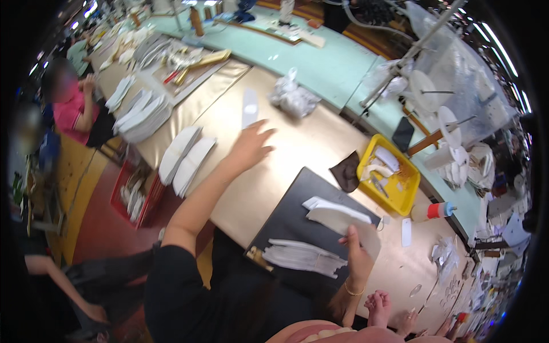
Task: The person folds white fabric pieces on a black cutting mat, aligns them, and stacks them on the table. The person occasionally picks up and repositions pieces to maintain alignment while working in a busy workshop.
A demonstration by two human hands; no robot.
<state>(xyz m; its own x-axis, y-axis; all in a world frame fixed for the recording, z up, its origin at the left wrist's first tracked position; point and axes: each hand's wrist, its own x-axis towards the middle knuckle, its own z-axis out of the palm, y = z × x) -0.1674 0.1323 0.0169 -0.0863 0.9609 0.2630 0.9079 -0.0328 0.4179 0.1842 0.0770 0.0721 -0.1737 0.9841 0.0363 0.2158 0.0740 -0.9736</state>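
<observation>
your left hand [251,146] is stretched out across the tan table [286,166] toward 12 o'clock, fingers spread wide and holding nothing, just short of a narrow white insole-shaped piece [249,107] lying flat ahead of it. your right hand [359,257] sits near 5 o'clock, its grip closed on a white curved sheet piece [343,220] lifted over the black mat [297,223]. on that mat, at 6 o'clock from the held piece, lies a stack of white pieces [303,256]. at 2 o'clock from your right hand there is a yellow tray [407,194] with small scraps, a dark brown scrap [346,171] just beside its left edge. fanned white stacks [186,157] lie at 9 o'clock from your left hand, near the table's edge.
</observation>
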